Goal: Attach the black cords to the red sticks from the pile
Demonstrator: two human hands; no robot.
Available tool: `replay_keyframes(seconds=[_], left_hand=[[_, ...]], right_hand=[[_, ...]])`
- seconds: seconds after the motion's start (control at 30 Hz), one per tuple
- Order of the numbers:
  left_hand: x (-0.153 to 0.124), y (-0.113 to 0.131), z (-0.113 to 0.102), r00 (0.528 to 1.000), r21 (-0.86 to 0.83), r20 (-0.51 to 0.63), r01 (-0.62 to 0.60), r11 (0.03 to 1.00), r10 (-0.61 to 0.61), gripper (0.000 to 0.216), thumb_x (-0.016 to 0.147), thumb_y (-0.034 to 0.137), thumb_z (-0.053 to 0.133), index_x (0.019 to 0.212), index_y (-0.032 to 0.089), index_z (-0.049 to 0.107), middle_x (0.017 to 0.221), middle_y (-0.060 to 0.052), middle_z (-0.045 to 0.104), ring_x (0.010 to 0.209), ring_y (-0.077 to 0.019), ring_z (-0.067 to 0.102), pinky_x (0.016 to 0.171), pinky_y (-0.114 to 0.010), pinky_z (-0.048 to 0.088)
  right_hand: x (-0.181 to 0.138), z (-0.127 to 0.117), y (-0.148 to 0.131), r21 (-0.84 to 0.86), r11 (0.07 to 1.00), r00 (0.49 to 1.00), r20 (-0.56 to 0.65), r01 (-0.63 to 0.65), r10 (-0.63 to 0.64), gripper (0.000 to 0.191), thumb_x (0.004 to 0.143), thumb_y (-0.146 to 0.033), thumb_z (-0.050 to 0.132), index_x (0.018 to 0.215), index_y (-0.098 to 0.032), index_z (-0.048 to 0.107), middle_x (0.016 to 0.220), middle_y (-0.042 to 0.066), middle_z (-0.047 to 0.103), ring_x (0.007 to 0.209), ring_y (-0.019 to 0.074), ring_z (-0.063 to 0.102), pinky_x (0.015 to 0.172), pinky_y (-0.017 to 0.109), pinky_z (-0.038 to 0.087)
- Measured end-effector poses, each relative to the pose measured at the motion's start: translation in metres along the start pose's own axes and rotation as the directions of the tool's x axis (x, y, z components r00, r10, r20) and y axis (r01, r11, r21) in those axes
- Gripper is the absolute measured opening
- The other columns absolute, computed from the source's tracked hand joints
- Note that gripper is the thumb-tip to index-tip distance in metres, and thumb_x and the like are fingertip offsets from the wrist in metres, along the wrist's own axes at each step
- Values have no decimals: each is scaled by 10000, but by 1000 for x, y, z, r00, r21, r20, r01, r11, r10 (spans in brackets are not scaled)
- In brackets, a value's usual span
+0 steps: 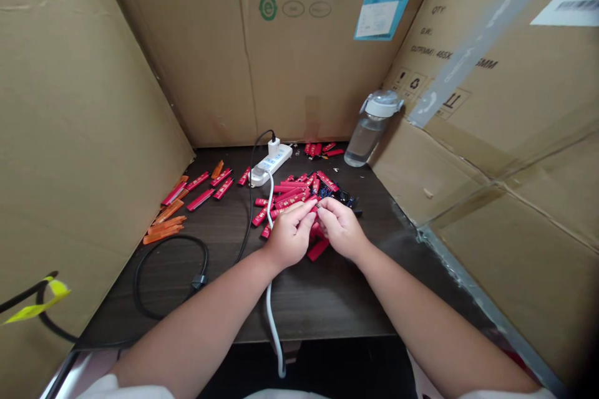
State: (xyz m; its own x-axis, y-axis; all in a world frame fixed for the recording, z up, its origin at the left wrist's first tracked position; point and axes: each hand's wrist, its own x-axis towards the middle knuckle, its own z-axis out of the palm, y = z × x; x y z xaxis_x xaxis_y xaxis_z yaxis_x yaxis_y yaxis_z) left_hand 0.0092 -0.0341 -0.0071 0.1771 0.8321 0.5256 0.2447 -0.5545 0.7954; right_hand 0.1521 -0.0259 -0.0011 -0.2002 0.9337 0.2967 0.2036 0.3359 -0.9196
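Note:
Above a heap of flat red pieces (pixel 291 199) with gold print, my two hands meet with their fingertips close together. My left hand (pixel 291 234) is closed on one such red piece, mostly covered by the fingers. The thumb and fingers of my right hand (pixel 340 227) pinch at its far end, where a small dark part shows; its kind is too small to tell. Just beyond my right hand lies a tangle of small black and blue parts (pixel 345 197). A plain red piece (pixel 318 249) rests on the table below the hands.
A white power strip (pixel 278 162) with plugs stands behind the heap; its white cable (pixel 272 318) runs under my left wrist. Orange strips (pixel 163 229) and more red pieces (pixel 203 199) lie left, near a black cable loop (pixel 136 280). A water bottle (pixel 367 137) leans by cardboard walls (pixel 299 75).

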Motion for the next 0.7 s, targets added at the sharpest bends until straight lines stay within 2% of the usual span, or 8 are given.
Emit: replay_keyframes(seconds=[0.17,0.27,0.37,0.53,0.7], left_hand=[[-2,3,2,975,88,-11,-219,972,221,290,919,176,451,1118,132,657,937,-113,671,887,-197,644,804,-345,542],[-2,4,3,955,87,3,-297,951,298,304,916,163,452,1160,143,633,917,-103,646,855,-182,628,773,-322,541],[-1,5,3,944,86,30,-331,940,329,341,907,165,469,1226,155,589,916,-98,621,843,-183,613,754,-319,540],[2,3,3,924,173,23,-379,909,381,419,898,151,464,1314,144,503,1009,-126,610,933,-209,610,821,-352,531],[3,1,7,932,205,6,-357,911,364,414,896,130,450,1306,137,507,990,-122,613,910,-204,613,810,-348,535]], right_hand=[[-2,2,0,-99,985,990,15,144,-144,198,893,-232,354,735,-201,468,596,-24,495,523,122,461,519,252,377],[-2,2,0,-161,959,970,-29,234,-242,200,874,-207,344,703,-202,447,580,-26,472,512,123,437,516,258,350],[-1,2,0,-186,944,951,-95,273,-294,218,863,-197,325,671,-206,427,551,-32,419,494,121,403,506,262,322],[6,5,-1,-237,936,937,-175,258,-303,213,839,-190,321,644,-209,407,536,-34,378,494,122,383,507,267,308],[12,7,2,-270,917,911,-211,294,-355,222,833,-199,325,618,-214,379,516,-41,354,465,113,357,485,262,296]])
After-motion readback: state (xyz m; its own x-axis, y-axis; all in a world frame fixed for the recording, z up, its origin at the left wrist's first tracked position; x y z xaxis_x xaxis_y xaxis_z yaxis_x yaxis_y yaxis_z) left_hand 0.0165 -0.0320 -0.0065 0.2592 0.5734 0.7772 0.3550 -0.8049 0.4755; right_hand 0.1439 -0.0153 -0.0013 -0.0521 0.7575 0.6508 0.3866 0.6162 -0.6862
